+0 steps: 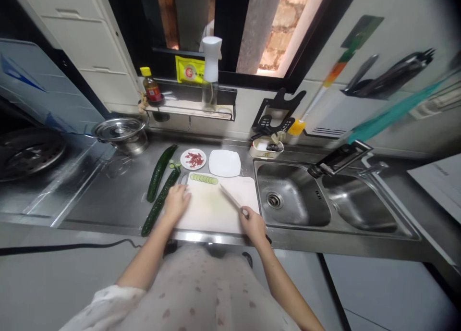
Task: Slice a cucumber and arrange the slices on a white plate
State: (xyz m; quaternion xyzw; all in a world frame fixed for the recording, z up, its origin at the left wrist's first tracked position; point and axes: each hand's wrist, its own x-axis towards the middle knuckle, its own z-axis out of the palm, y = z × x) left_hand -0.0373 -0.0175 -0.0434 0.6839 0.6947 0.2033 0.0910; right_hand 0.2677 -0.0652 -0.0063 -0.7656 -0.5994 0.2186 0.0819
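My right hand (253, 225) is wrapped round the handle of a kitchen knife (231, 195), its blade pointing up and left over the white cutting board (205, 215). A row of overlapping cucumber slices (204, 178) lies along the board's far left edge. My left hand (177, 202) rests at the left edge of the board with its fingers stretched forward and apart. Just beyond its fingertips is a small grey metal piece (185, 179), its kind unclear. Two dark green cucumbers, a whole one (160, 172) and one (161, 201) beside my left hand, lie on the steel counter.
Behind the board stand a plate of chopped red bits (184, 164) and a white square plate (225, 163). Cucumber end pieces (175, 165) lie near the cucumbers. A lidded steel pot (124, 136) is at the left back. A double sink (293, 215) adjoins the board's right side.
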